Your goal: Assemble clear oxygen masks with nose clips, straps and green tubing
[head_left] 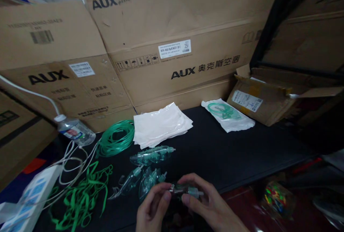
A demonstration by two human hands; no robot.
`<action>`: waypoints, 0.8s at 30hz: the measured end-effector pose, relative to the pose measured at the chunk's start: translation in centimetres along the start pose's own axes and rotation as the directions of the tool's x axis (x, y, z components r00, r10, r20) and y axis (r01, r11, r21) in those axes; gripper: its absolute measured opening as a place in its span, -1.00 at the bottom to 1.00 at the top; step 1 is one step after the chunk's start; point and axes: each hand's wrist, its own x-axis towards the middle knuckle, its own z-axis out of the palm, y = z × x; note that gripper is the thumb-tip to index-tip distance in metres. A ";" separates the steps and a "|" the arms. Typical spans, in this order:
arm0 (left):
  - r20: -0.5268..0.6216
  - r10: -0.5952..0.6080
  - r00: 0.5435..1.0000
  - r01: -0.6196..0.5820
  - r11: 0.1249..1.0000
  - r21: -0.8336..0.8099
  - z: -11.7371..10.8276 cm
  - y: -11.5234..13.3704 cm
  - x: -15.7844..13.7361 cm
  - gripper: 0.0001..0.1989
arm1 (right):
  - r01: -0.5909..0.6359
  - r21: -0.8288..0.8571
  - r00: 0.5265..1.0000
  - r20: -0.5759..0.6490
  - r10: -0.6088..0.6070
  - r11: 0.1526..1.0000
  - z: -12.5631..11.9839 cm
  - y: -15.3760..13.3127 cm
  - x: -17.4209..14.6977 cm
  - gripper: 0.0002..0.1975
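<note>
A clear green-tinted oxygen mask (185,190) is held between both hands at the bottom centre, its connector pointing right. My left hand (154,205) pinches its left end with thumb and fingers. My right hand (205,201) closes around the connector end, thumb in front and index finger over the top. Just beyond my hands lie a nested row of masks (152,155), another clump of masks (150,182) and a single mask (130,182). Fingers partly hide the held mask.
Green elastic straps (83,196), coiled green tubing (115,139), a power strip (33,198) and a plastic bottle (76,131) are at left. White pouches (161,124) and a packed tubing set (228,114) lie farther back. An open carton (258,97) stands right; AUX boxes (161,63) wall the back.
</note>
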 end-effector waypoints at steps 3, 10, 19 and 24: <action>0.029 -0.099 0.995 0.100 0.994 -0.048 0.5 -0.3 0.5 -0.47 | -0.010 0.019 1.000 0.000 0.010 1.000 -0.4 0.0 0.7 -0.55; 0.032 -0.158 0.987 0.161 0.979 -0.128 1.9 0.1 1.2 -0.49 | -0.041 0.092 0.999 0.038 0.038 0.995 -2.0 -0.3 1.9 -0.60; -0.065 -0.158 0.985 0.155 0.986 -0.057 2.6 -0.8 1.2 -0.52 | -0.032 0.091 0.999 -0.031 0.035 0.995 -3.0 1.3 3.4 -0.45; -0.114 -0.087 0.990 0.081 0.995 -0.058 2.7 -1.5 1.3 -0.46 | 0.011 0.200 0.992 -0.128 0.015 0.980 -2.9 2.7 3.6 -0.26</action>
